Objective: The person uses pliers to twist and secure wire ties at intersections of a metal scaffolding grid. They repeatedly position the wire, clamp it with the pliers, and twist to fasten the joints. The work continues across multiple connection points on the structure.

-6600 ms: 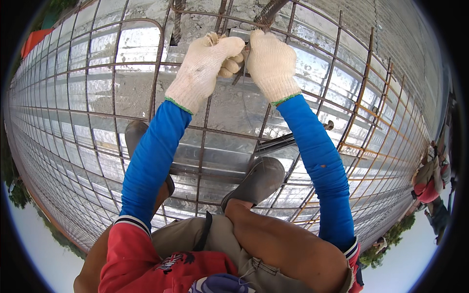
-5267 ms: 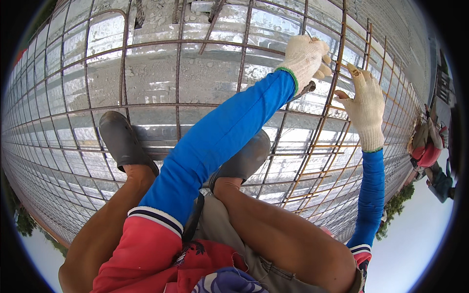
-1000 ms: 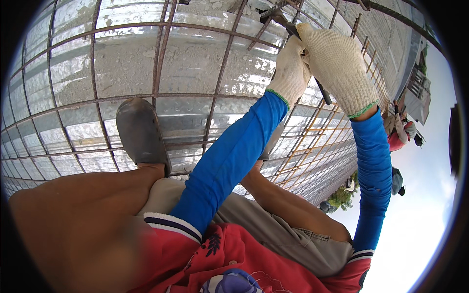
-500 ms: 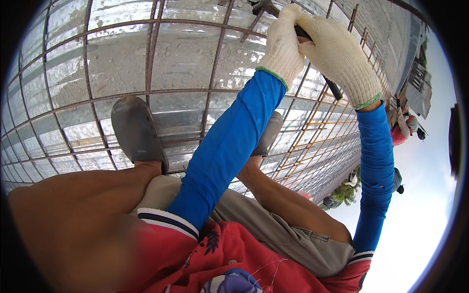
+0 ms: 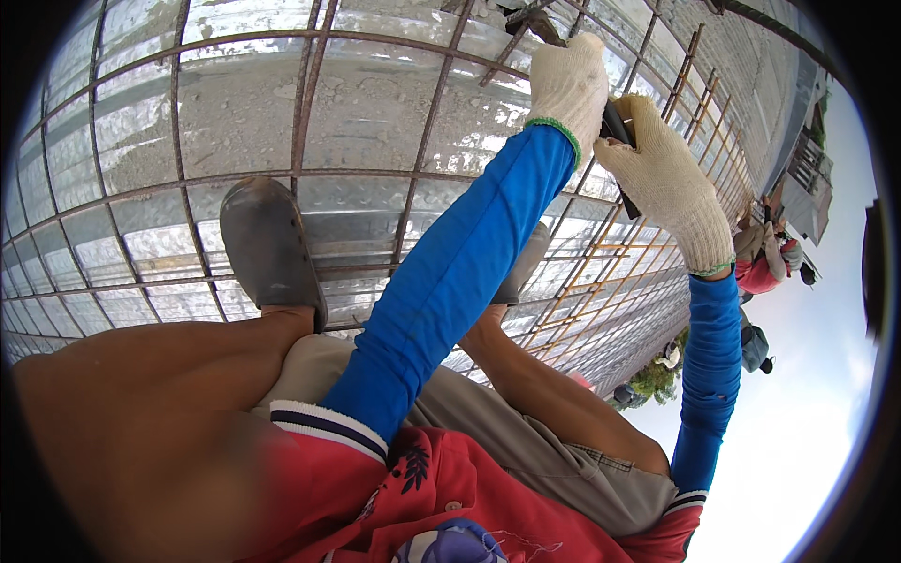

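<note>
Upper right of frame: right hand [image 5: 664, 174] grips dark-handled tool [image 5: 616, 122], thumb alongside, apparently for control. Left hand [image 5: 570, 83] is just beside it, above rebar mesh [image 5: 411, 174]; fingers hidden, grasp undetermined.

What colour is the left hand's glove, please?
Cream glove, green-edged, best seen in the head view.

Floor: ribbed metal decking [image 5: 352, 220] | on it: grey grit [image 5: 366, 113] | across: steel-bar grid [image 5: 414, 174]
</note>
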### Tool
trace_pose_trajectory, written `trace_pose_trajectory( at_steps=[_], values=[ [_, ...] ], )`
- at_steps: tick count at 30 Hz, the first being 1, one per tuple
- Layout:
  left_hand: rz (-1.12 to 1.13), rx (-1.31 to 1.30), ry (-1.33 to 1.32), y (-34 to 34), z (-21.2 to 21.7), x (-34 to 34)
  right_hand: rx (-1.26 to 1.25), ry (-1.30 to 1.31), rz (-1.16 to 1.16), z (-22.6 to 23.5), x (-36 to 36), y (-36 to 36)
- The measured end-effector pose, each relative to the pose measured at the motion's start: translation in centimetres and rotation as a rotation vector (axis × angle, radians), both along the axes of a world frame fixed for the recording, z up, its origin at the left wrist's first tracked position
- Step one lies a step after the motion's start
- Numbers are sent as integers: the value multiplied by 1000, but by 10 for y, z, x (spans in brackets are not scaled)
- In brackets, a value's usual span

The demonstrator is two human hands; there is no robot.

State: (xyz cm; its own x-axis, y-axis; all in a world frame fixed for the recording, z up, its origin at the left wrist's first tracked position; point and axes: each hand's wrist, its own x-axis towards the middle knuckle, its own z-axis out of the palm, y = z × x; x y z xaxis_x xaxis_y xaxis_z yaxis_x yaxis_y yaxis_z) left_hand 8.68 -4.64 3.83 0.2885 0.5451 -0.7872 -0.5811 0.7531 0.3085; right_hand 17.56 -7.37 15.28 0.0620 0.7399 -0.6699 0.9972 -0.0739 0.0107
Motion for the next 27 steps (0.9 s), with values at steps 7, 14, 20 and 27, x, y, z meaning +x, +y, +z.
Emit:
trace_pose_trajectory(
  at_steps=[7,14,20,27],
  values=[
    [13,111,62,-12,-3,-7,-234,493,-718,0,-9,-5],
    [211,128,260,-20,-17,-5,-353,719,-972,-1,7,-3],
    [356,-2,-91,-19,-34,3,-346,656,-996,5,10,1],
    [441,59,-232,-20,-39,17,-384,568,-882,22,12,30]
  ],
)
